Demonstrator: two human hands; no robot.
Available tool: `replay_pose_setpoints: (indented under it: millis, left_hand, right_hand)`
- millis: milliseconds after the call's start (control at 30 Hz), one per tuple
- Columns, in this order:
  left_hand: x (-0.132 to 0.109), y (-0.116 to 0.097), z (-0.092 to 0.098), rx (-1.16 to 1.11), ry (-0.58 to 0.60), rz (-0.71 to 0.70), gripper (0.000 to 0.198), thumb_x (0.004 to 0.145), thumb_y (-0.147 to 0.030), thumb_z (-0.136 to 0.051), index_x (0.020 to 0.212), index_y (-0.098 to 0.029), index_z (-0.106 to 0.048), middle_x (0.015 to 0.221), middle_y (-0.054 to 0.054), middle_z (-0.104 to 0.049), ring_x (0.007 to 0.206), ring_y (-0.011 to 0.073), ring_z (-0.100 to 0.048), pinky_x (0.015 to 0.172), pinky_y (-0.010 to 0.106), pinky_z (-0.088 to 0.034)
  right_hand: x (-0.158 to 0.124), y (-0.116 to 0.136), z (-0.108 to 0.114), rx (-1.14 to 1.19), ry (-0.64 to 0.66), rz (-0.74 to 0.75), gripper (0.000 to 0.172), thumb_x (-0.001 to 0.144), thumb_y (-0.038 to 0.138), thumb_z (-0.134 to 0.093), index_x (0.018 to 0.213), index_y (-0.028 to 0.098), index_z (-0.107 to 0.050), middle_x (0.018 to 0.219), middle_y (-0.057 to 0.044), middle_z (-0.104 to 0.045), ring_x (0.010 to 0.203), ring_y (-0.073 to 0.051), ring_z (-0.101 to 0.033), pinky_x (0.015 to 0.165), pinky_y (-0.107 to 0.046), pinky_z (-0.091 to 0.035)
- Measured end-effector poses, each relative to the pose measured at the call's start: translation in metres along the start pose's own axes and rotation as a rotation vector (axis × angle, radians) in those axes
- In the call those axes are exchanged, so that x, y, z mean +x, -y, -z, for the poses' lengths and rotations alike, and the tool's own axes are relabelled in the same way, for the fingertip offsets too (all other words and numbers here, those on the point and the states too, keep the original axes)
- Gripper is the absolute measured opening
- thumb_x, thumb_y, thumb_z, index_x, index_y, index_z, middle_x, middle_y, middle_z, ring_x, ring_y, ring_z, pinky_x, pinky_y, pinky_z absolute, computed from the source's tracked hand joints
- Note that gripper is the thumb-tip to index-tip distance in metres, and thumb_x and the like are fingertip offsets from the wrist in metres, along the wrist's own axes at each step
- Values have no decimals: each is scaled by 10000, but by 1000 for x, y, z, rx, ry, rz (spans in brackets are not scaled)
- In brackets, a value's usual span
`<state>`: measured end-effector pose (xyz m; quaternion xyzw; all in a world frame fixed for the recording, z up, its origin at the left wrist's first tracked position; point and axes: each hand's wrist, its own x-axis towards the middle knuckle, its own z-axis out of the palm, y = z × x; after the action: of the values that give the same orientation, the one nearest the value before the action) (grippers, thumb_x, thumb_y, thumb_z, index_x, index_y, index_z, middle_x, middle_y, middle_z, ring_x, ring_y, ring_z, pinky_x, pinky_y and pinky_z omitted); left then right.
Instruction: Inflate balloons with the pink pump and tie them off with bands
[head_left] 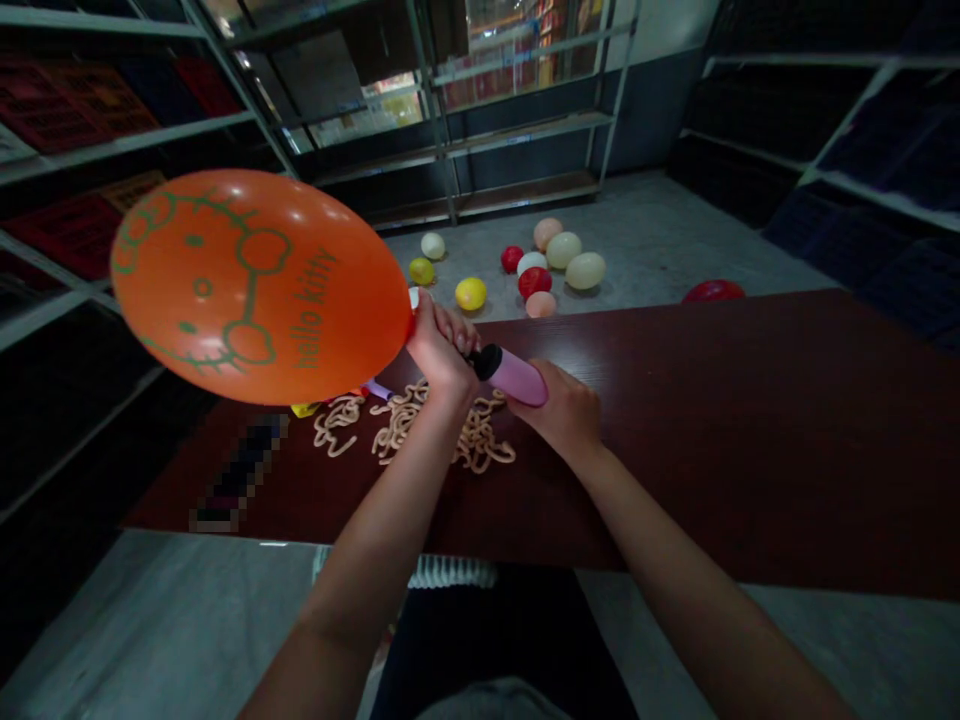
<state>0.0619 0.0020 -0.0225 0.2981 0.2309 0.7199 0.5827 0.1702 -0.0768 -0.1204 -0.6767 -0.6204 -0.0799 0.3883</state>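
A large inflated orange balloon [255,285] with a green cartoon print hovers over the left end of the dark red table [750,430]. My left hand [441,345] is closed around the balloon's neck where it meets the black nozzle of a pink hand pump [514,373]. My right hand [566,410] grips the pump's rear end, just above the table. Under both hands lies a heap of pale uninflated balloons [420,425].
Several inflated balloons [551,265], red, yellow and cream, lie on the grey floor beyond the table, one red balloon [712,291] at the table's far edge. Metal shelving [517,130] lines the walls. A blurred dark object [240,475] lies on the table's left.
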Motion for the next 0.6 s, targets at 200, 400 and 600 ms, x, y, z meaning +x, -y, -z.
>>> replay_pose_setpoints:
  millis: [200,400,600]
  left_hand:
    - [5,-19,22,-84,-93,63,582,1032,-349,-442,494,-195,-283,357,-66,-232,279,70,-227,346,238,-199]
    - [13,-52,51,-171,-156,63,574,1039,-260,-386,483,-193,-260,355,-54,-224,290,84,-214,360,252,-197]
    - [22,-97,100,-226,-238,47,556,1034,-303,-391,513,-194,-230,386,-63,-205,312,75,-207,376,241,-201]
  right_hand:
    - [0,2,-7,-92,72,122,352,817,484,-701,1046,222,-648,900,-39,-739,781,-221,-680,606,-291,-359]
    - [-4,0,-9,-238,84,250,370,835,455,-663,1103,200,-644,908,-61,-736,757,-216,-663,634,-292,-377]
    - [-5,-4,-11,-337,106,398,356,871,495,-604,1057,197,-663,847,-57,-709,734,-213,-641,646,-298,-374]
